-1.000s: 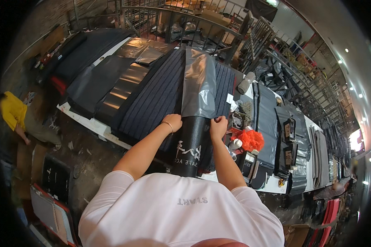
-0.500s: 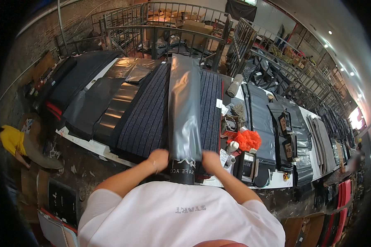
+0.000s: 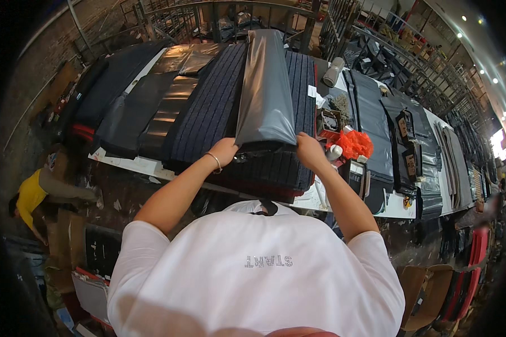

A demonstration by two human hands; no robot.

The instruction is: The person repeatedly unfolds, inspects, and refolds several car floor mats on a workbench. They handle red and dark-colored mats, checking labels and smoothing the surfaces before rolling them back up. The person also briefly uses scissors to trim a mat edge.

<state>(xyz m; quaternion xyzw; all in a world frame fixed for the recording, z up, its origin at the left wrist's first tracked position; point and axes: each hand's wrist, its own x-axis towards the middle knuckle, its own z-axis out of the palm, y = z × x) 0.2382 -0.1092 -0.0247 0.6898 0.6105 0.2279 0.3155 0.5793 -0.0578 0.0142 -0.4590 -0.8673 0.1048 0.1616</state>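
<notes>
A long grey plastic bag (image 3: 266, 95) lies lengthwise over a stack of dark ribbed carpet mats (image 3: 208, 106). Its near end is lifted a little and gapes, showing a dark inside. My left hand (image 3: 225, 151) is closed on the left corner of that end, a bracelet at the wrist. On the opposite corner my right hand (image 3: 310, 151) is closed too, its fingertips partly hidden by the plastic. Whether anything lies inside the bag I cannot tell.
To the right lie an orange-red plastic bag (image 3: 355, 145), a white bottle (image 3: 334, 152), a small box (image 3: 328, 123) and a grey roll (image 3: 333, 72). More dark mats (image 3: 371, 123) follow along the table. A person in yellow (image 3: 31, 191) bends at the left. Metal railings (image 3: 253, 11) stand behind.
Both hands have moved away from my body and up, spreading slightly apart with the bag's near end. The printed part that hung toward me no longer shows.
</notes>
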